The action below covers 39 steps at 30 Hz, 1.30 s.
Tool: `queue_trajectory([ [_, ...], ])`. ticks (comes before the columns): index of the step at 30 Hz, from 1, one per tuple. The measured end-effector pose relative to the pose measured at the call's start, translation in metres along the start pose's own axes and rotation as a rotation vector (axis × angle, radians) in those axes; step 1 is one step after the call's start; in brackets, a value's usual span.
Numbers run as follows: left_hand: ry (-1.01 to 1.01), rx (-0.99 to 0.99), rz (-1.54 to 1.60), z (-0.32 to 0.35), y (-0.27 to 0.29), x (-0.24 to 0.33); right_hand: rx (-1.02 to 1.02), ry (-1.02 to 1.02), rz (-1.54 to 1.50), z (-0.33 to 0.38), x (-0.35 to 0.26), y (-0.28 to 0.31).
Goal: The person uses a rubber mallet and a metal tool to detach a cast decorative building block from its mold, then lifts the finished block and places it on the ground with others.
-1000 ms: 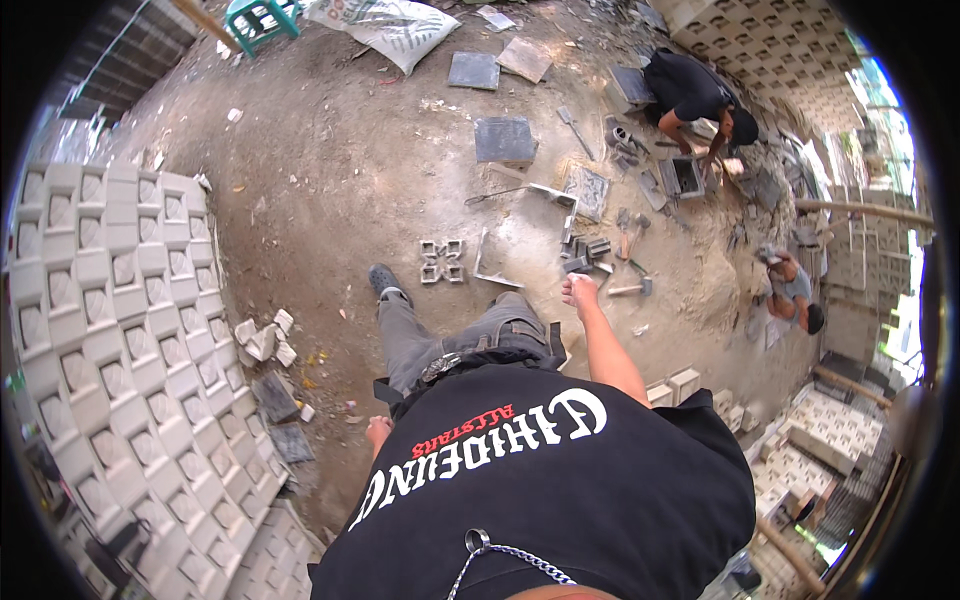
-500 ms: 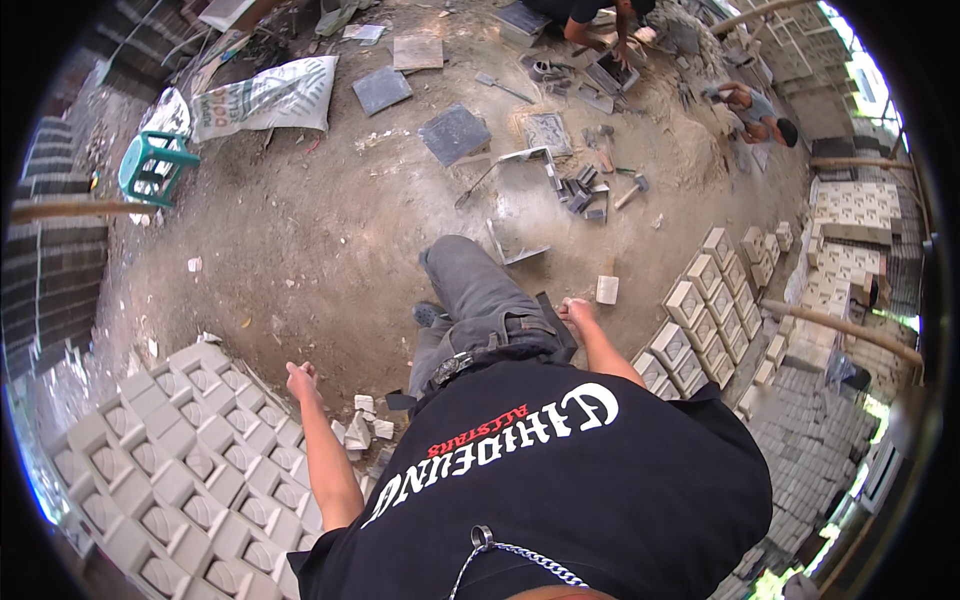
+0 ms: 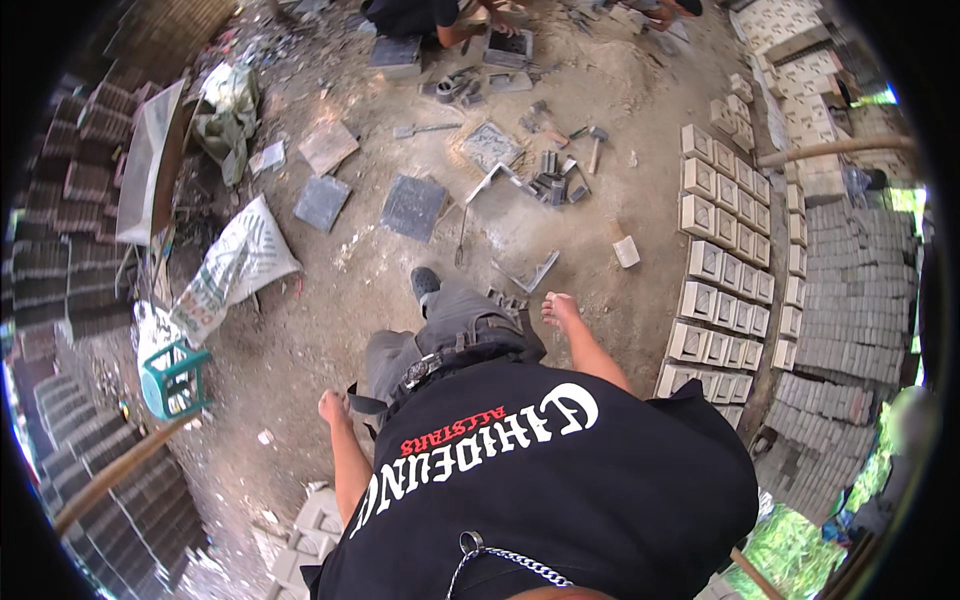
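Note:
My left hand (image 3: 333,406) hangs beside my hip above the dirt, its fingers loosely curled in with nothing seen in them. My right hand (image 3: 560,311) is held out past my other hip, also curled and without anything visible in it. An L-shaped metal frame piece (image 3: 528,276) lies on the ground just ahead of the right hand. Further off to that side stands a pale block (image 3: 626,251). Behind my left arm, part of a group of pale moulded blocks (image 3: 318,525) shows.
Rows of pale square blocks (image 3: 708,260) line the right side, beside stacked grey tiles (image 3: 860,290). Ahead lie dark square plates (image 3: 413,208), a hammer (image 3: 595,148) and small dark bars (image 3: 553,180). A green stool (image 3: 175,380) stands left. Another person (image 3: 440,22) works at the far end.
My body has turned to the right and stepped forward. The block group on the left has mostly slid out of view, while the rows on the right show more fully. Both hands remain lowered.

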<state>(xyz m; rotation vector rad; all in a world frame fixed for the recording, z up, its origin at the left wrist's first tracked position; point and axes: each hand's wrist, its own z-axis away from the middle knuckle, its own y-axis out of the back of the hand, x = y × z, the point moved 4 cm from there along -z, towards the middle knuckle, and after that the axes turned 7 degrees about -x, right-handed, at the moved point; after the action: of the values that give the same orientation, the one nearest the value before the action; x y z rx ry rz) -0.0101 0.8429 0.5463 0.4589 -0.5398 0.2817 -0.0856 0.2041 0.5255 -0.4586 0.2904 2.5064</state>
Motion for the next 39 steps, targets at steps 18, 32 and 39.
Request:
queue_trajectory([
  [18,-0.517,-0.356,-0.813,-0.114,-0.238,0.327,0.405,-0.058,-0.489,0.082,0.086,-0.107],
  [32,-0.250,-0.530,-0.969,-0.145,-0.275,0.286,0.687,0.090,-0.578,0.133,0.056,-0.115],
  [39,-0.220,-0.537,-0.878,-0.135,-0.337,0.269,0.714,0.139,-0.635,0.097,0.026,-0.039],
])
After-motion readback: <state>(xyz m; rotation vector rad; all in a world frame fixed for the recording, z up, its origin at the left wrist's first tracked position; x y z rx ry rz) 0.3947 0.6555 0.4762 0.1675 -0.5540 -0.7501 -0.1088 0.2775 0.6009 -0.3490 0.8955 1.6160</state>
